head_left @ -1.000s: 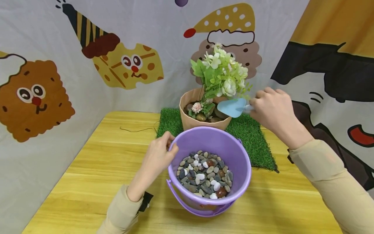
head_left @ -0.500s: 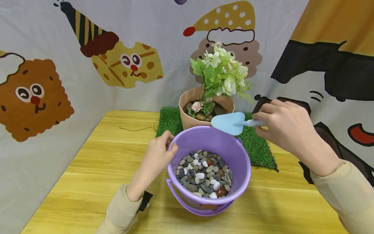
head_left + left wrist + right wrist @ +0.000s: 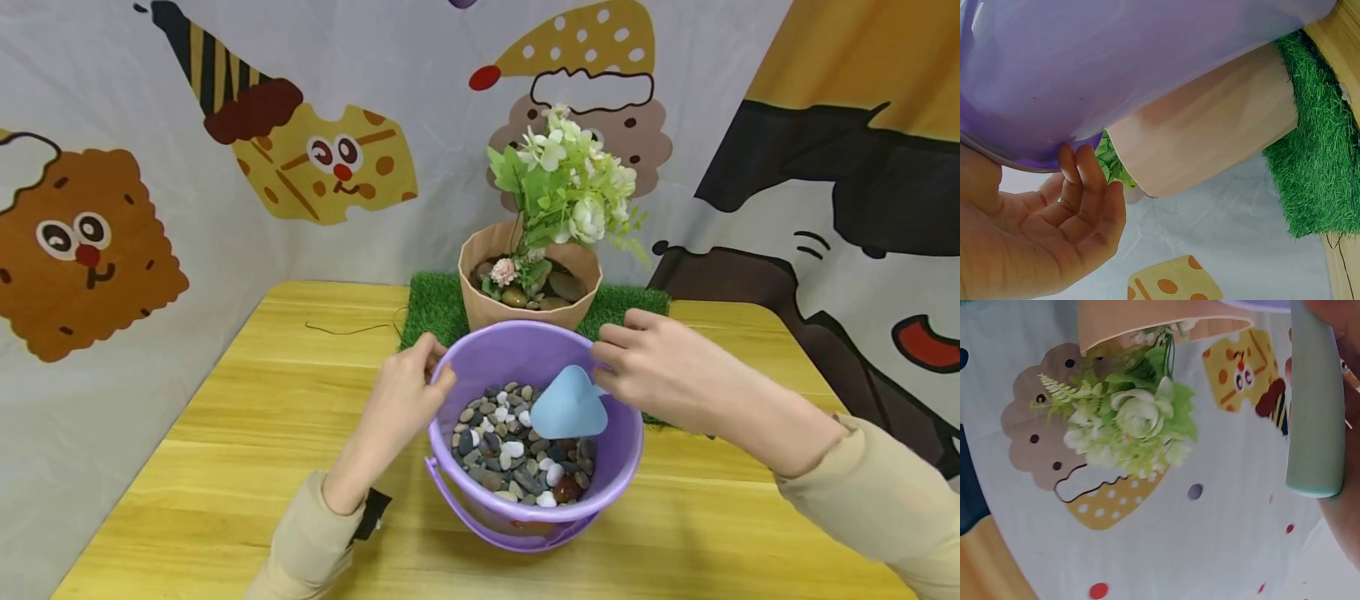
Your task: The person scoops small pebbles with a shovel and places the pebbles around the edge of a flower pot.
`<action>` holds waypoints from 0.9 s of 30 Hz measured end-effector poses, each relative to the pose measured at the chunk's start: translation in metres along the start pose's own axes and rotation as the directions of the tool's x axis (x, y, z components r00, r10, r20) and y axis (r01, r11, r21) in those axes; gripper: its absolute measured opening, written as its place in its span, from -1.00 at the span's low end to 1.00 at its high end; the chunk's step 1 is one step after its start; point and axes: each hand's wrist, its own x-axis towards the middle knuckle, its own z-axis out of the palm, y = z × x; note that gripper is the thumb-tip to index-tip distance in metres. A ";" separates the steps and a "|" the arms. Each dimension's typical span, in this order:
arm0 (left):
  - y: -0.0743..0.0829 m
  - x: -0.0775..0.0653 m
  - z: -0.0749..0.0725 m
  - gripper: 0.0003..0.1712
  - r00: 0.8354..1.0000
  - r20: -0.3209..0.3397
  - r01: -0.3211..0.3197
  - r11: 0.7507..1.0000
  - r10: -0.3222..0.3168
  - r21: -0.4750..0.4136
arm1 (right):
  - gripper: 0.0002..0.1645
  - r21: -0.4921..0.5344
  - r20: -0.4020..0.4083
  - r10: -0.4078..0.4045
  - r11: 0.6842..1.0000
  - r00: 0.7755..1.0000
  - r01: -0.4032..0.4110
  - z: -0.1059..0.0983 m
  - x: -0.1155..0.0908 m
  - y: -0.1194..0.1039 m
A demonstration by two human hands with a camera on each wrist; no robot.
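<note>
With fingers curled at two o'clock on the purple bucket (image 3: 517, 354), the right hand (image 3: 667, 367) holds the blue trowel (image 3: 570, 408) over pebbles (image 3: 517, 458), while the left hand (image 3: 401, 392), half-curled, grips the rim at ten o'clock.

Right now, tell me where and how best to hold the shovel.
Probably by the handle, from above and the person's right, where the right hand holds it: the handle is slim and lies to the right, while the wide blade points left, over the pebbles.
</note>
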 end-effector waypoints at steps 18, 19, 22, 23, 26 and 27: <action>0.000 0.000 0.000 -0.84 1.000 0.004 0.010 1.000 -0.010 0.002 | -0.77 -0.149 0.151 -0.174 0.969 0.973 0.197 0.009 0.020 -0.025; 0.000 0.000 0.000 -0.84 1.000 0.004 0.010 1.000 -0.010 0.002 | -0.77 -0.152 0.156 -0.180 0.967 0.971 0.204 0.009 0.020 -0.025; 0.000 0.000 0.000 -0.84 1.000 0.000 0.003 1.000 -0.003 0.004 | -0.75 -0.163 0.156 -0.201 0.960 0.967 0.226 0.010 0.021 -0.025; 0.000 0.000 0.000 -0.84 1.000 -0.002 0.001 1.000 -0.001 0.005 | -0.75 -0.163 0.154 -0.206 0.959 0.966 0.231 0.010 0.021 -0.025; 0.000 0.001 0.001 -0.85 1.000 -0.003 0.001 1.000 0.000 0.005 | -0.75 -0.158 0.155 -0.217 0.957 0.964 0.241 0.010 0.021 -0.024; 0.000 0.001 0.001 -0.85 1.000 -0.004 -0.001 1.000 0.001 0.006 | -0.76 -0.156 0.158 -0.219 0.957 0.963 0.243 0.010 0.020 -0.023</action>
